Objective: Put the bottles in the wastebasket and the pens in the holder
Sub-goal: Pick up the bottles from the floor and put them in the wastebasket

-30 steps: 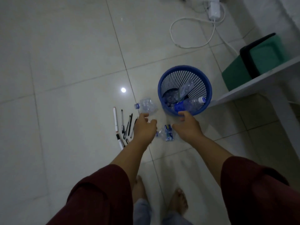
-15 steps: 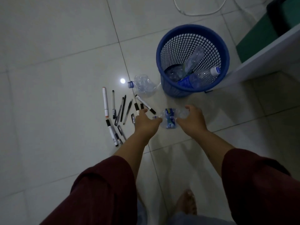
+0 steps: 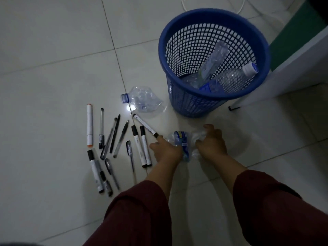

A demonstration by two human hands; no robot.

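Note:
A crushed clear bottle with a blue label (image 3: 182, 142) lies on the floor tiles between my two hands. My left hand (image 3: 166, 150) grips its left end and my right hand (image 3: 212, 143) grips its right end. A second crushed clear bottle (image 3: 142, 101) lies on the floor left of the blue mesh wastebasket (image 3: 188, 103), which holds several clear bottles (image 3: 229, 79). Several pens and markers (image 3: 115, 137) lie scattered on the tiles to the left of my hands. No pen holder is in view.
A white shelf or table edge (image 3: 291, 68) stands right of the wastebasket, with a green box (image 3: 294, 38) behind it. A white cable (image 3: 239, 8) runs along the floor at the top. My dark red sleeves fill the bottom of the view.
The view has dropped closer to the floor. Both hands have come down from beside the labelled bottle and closed on its two ends.

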